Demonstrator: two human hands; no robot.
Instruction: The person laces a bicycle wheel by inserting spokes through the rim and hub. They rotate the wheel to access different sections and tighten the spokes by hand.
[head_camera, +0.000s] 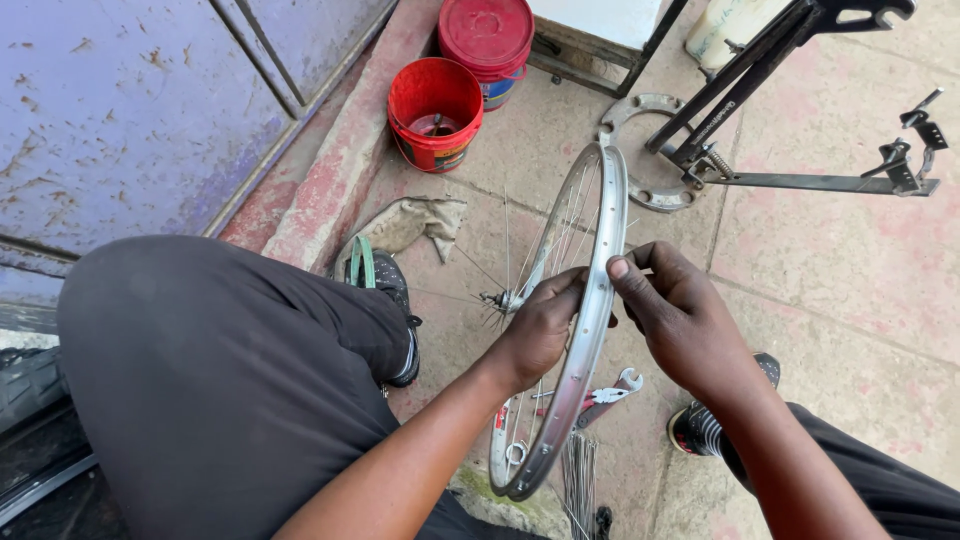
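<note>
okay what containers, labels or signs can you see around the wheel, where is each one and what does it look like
Open red plastic bucket: top centre on the paving, round, coloured label on its side.
Lidded red plastic bucket: behind the open one, round, blue band.
Pale plastic jug: top right, mostly hidden.
No signs or screens.

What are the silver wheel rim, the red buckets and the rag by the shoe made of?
Silver bicycle wheel rim, held by the left hand and right hand: looks like bare metal, likely aluminium or steel, with a dull shine and drilled spoke holes. Two red buckets: probably moulded plastic, uniform glossy colour and thin walls. Beige rag: soft woven cloth, crumpled, stained.
</note>
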